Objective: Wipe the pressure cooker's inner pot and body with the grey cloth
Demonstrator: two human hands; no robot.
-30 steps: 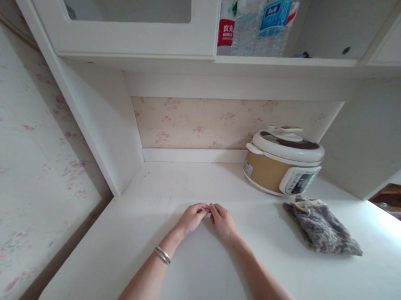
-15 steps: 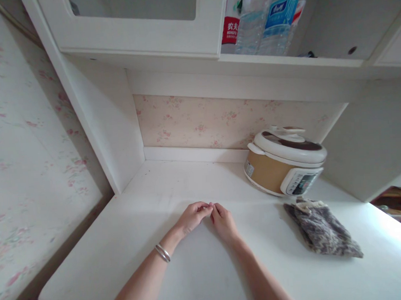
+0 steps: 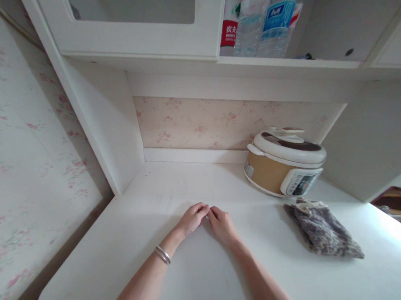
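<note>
My left hand (image 3: 192,219), with silver bangles (image 3: 163,254) on its wrist, is above the white countertop (image 3: 131,244). Its thumb and fingers are pinched together. Fingertip to fingertip with it, my right hand (image 3: 221,223) is closed too, its fingers curled. Whatever lies between the fingertips, if anything, is too small or hidden to make out. Nearest to my right hand is a folded grey-brown fuzzy cloth (image 3: 326,230) lying on the counter.
A tan and white electric cooker (image 3: 273,170) with its lid on stands at the back right. Plastic bottles (image 3: 277,23) stand in the open shelf above. A cabinet door (image 3: 136,41) overhangs the back. Floral wallpaper (image 3: 34,155) covers the left wall.
Both hands have shifted very slightly left, and the fingers have curled in a little more at the point where they meet. The cloth and cooker stay in place.
</note>
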